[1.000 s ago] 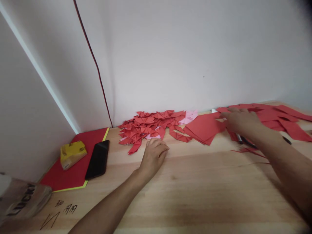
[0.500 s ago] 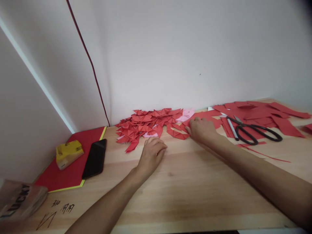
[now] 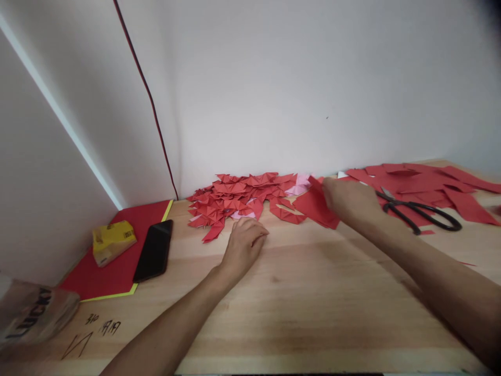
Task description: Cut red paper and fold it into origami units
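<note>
The right hand [image 3: 348, 201] covers part of the red sheets [image 3: 315, 209] and of the scissors [image 3: 425, 215]. Its fingers are hidden, so its grip cannot be told. The left hand [image 3: 245, 246] curls its fingers under, hiding the palm. The printed bag [image 3: 33, 313] is blurred and cut by the left edge. The pen marks [image 3: 90, 337] on the table [image 3: 313, 303] are too small to read. The red scraps [image 3: 465, 203] run off the right edge.

White walls [image 3: 274, 78], wooden table [image 3: 313, 303]
</note>
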Demonstrator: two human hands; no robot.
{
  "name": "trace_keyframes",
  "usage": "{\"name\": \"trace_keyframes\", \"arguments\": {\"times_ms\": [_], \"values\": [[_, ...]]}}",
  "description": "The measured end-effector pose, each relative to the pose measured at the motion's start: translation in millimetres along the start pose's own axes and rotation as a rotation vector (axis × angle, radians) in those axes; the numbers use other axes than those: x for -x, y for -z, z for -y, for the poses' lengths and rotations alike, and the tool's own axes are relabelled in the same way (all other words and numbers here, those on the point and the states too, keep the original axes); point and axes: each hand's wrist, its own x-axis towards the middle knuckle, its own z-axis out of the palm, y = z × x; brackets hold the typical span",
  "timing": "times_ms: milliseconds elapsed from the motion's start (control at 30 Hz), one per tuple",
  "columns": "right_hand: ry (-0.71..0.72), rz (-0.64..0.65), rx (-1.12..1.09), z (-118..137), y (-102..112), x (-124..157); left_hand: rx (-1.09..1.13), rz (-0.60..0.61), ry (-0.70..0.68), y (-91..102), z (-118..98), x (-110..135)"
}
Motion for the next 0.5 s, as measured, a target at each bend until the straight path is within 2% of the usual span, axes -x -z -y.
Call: {"name": "trace_keyframes", "arguments": {"times_ms": [100, 167, 200, 267, 333, 433, 500], "values": [[-0.078, -0.138, 0.085, 22.0, 34.7, 7.7, 0.09, -0.056, 0.11, 4.1, 0.9, -3.1], [-0.041, -0.124, -0.148, 35.4, 48.3, 13.4, 0.248, -0.118, 0.229, 8.6, 1.6, -6.4], [-0.03, -0.055, -0.287, 40.3, 50.1, 15.5, 0.358, -0.161, 0.296, 10.8, 2.1, -8.2], [-0.015, 0.078, -0.449, 45.1, 43.5, 17.3, 0.596, -0.236, 0.415, 14.5, 3.3, -11.3], [-0.029, 0.176, -0.484, 44.2, 26.8, 16.5, 0.818, -0.247, 0.491, 16.4, 4.5, -13.6], [-0.031, 0.304, -0.464, 37.9, -2.2, 14.5, 1.058, -0.203, 0.612, 16.3, 5.3, -15.4], [-0.028, 0.349, -0.426, 33.6, -15.9, 14.6, 1.127, -0.155, 0.677, 15.9, 5.0, -15.8]]}}
